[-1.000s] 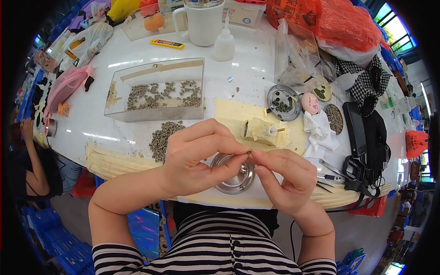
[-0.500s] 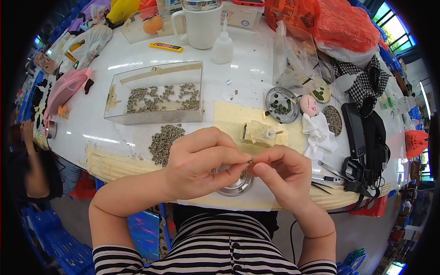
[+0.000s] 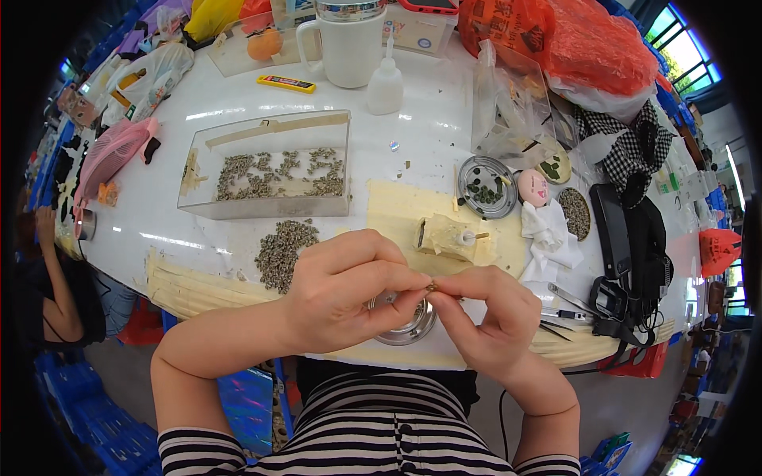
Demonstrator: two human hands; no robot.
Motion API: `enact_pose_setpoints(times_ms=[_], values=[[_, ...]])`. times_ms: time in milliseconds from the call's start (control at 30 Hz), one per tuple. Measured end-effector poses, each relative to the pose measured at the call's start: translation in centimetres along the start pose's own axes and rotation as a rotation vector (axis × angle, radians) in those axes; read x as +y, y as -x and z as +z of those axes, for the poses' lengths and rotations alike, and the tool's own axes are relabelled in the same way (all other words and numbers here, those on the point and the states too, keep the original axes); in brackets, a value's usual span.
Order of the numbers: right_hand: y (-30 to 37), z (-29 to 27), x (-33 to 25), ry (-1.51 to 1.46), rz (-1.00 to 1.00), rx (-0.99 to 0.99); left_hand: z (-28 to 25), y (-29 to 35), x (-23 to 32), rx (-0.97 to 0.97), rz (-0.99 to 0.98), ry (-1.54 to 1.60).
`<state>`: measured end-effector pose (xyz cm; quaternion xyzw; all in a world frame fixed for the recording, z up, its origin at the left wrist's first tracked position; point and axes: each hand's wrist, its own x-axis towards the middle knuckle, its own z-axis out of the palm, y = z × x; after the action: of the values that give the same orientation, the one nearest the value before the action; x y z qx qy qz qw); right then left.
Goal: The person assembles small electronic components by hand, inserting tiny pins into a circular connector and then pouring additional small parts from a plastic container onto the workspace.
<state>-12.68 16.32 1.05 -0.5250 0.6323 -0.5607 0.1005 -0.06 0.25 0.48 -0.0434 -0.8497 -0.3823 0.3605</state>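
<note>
My left hand (image 3: 349,289) and my right hand (image 3: 496,317) meet over the near edge of the table, fingertips pinched together. Between them is a tiny brownish metal piece (image 3: 431,287), mostly covered by the fingers and too small to name. Under the hands, a round clear dish (image 3: 410,335) is partly hidden. To the left of my left hand lies a heap of small grey-brown metal pieces (image 3: 282,252). Beyond my right hand, a tape-wrapped block (image 3: 446,239) with a thin stick in it rests on yellowish paper (image 3: 389,208).
A clear box (image 3: 266,208) holds more small pieces. Farther back stand a white mug (image 3: 349,47), a squeeze bottle (image 3: 386,87) and a yellow case (image 3: 286,83). On the right are a dish of dark green bits (image 3: 508,208), tweezers (image 3: 567,295) and black straps (image 3: 647,246). Another person sits at far left.
My right thumb and fingers have closed in toward my left fingertips, and the tiny piece shows slightly more between them. The view has shifted slightly.
</note>
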Motion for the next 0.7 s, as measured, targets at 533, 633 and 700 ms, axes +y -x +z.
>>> enact_pose_setpoints(times_ms=[533,633,700], values=[[0.35,-0.33,-0.12,-0.549,0.486,-0.062,0.45,-0.14,-0.22,0.046,0.199,-0.112],[0.26,-0.46,0.04,-0.605,0.493,-0.105,0.26,-0.11,-0.11,0.031,0.196,-0.114],[0.25,-0.49,0.21,-0.654,0.507,-0.129,0.16,-0.10,-0.06,0.027,0.195,-0.109]])
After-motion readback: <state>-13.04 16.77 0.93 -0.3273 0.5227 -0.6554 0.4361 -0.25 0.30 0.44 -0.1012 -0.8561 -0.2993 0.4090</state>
